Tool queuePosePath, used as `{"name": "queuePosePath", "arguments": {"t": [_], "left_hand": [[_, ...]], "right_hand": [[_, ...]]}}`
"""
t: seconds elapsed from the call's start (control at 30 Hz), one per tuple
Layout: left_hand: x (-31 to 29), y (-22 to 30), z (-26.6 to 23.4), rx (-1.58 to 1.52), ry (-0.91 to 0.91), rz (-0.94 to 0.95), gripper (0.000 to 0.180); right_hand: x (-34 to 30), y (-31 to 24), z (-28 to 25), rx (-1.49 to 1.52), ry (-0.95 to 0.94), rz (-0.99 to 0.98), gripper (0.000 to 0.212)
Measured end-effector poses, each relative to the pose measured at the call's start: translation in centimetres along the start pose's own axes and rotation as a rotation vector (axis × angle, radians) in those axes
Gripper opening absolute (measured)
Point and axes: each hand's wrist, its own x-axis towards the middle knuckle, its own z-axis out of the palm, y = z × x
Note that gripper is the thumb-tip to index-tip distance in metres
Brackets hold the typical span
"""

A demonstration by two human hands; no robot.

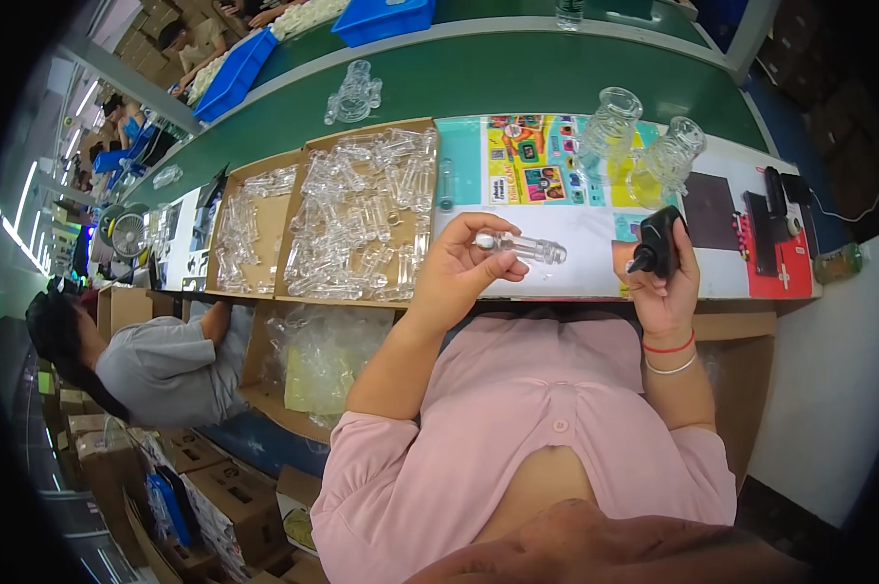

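My left hand [456,268] holds a small clear plastic tube [522,246] sideways by its left end, over the white worktop sheet [576,234]. My right hand [665,282] grips a black handheld tool [659,241], its tip pointing left toward the tube; the two are a short gap apart. Just left of my left hand stands a cardboard tray [362,136] heaped with several more clear tubes [357,219].
A second cardboard tray [250,229] with clear parts lies further left. Two clear jars [610,122] [673,151] stand at the back on a colourful sheet. A green belt [517,73] runs behind. Black pads and a red card [785,273] sit right. A seated person [157,370] works at left.
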Motion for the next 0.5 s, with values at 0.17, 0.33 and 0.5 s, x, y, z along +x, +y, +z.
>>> {"name": "queuePosePath", "arguments": {"t": [0.17,0.33,0.5], "left_hand": [[0.4,-1.0,0.3,-0.013,-0.026,0.019,0.029],[2.2,-5.0,0.0,0.870,-0.015,0.424,0.034],[3.1,-10.9,-0.7,1.102,-0.060,0.315,0.029]], "right_hand": [[-0.5,-0.4,0.1,-0.028,-0.037,-0.010,0.024],[-0.4,-0.4,-0.7,-0.076,-0.040,-0.030,0.024],[-0.3,-0.3,-0.5,-0.029,0.055,-0.030,0.024]]}}
